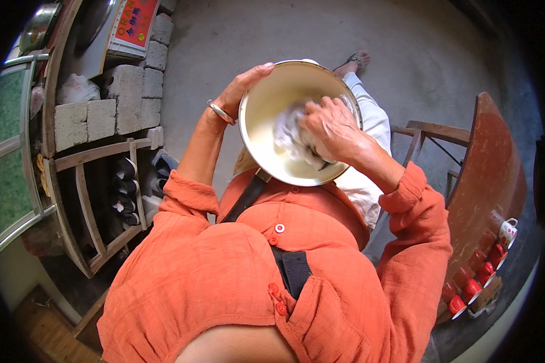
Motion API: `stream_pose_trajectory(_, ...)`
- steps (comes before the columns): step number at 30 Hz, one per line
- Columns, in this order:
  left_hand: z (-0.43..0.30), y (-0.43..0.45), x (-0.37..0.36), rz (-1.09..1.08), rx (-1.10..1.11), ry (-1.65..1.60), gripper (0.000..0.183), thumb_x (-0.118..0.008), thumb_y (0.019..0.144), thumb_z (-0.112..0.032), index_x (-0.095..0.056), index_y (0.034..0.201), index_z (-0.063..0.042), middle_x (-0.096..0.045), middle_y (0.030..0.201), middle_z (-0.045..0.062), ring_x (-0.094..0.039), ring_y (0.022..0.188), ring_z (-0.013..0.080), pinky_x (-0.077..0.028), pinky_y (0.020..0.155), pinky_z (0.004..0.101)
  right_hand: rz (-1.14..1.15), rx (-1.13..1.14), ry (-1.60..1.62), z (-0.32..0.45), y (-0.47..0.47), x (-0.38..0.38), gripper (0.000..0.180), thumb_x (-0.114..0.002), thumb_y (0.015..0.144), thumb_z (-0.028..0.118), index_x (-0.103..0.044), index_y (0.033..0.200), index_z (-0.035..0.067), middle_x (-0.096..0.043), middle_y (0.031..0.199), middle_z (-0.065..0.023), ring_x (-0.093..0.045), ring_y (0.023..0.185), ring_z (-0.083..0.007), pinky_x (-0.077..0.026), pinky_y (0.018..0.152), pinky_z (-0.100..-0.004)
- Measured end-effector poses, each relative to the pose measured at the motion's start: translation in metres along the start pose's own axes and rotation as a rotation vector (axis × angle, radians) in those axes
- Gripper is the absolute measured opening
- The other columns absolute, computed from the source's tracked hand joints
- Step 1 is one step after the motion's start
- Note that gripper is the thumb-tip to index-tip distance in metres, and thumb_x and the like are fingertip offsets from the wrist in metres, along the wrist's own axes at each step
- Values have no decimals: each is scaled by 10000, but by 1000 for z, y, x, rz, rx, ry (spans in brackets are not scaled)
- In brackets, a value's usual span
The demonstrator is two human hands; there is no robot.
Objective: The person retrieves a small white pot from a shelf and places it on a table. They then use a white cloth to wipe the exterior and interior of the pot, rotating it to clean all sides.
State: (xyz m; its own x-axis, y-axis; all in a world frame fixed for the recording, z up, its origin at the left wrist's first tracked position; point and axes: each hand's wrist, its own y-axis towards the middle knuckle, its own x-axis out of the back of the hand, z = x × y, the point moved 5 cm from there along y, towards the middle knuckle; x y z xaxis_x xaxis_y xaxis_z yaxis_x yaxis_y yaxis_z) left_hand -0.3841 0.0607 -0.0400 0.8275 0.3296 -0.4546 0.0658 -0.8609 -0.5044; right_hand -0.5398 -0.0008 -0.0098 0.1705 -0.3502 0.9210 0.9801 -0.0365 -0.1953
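Note:
A cream-coloured pan with a dark rim is tilted in front of my body, its inside facing up towards me. Its black handle points down to the left against my orange shirt. My left hand grips the pan's upper left rim, the thumb lying along the edge and the other fingers hidden behind. Inside the pan, my right hand presses a crumpled whitish-grey cloth against the inner surface. Cloth and fingertips are blurred.
A brown wooden table stands at the right, with several red mugs and a patterned white mug along its far edge. Concrete blocks, a wooden rack with shoes and a green-panelled frame line the left.

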Motion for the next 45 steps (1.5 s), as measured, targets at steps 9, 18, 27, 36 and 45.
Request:
stream_pose_trajectory(9,-3,1,-6,-25,35,-21,386,-473,926,-394,-591,1060,-52,-622,942,63,-579,799,123,-490,728,267,3,75,370,39,36,-16,366,-547,714,46,-627,1054,154,-498,1066,-146,-523,932,-380,-454,780,-465)
stream_pose_trajectory(18,6,9,16,-62,-42,-79,404,-410,961,-394,-610,958,-43,-644,864,68,-593,738,128,-499,657,272,-461,-38,1019,36,11,7,448,-611,701,151,-545,1131,45,-546,1012,-171,-560,942,-340,-455,837,-383)
stream_pose_trajectory(27,-3,6,-11,-145,-3,-124,302,-458,950,-349,-586,872,-87,-596,760,2,-543,656,100,-457,601,247,-731,-506,1685,20,53,-11,446,-627,716,113,-459,1091,-59,-604,894,-154,-600,773,-188,-502,642,-318)
stream_pose_trajectory(36,0,8,-12,-64,35,-93,287,-441,960,-323,-560,973,-62,-578,873,9,-531,770,82,-461,698,247,-504,-549,1785,26,41,-16,373,-649,739,146,-530,1031,-52,-612,927,-131,-600,844,-198,-496,730,-309)
stream_pose_trajectory(45,-9,4,-19,-96,-39,-22,332,-464,942,-365,-603,902,-66,-628,814,34,-587,693,111,-492,623,260,-444,-495,1849,40,31,-10,384,-662,723,145,-534,1038,-34,-603,906,-108,-585,809,-165,-486,721,-295)
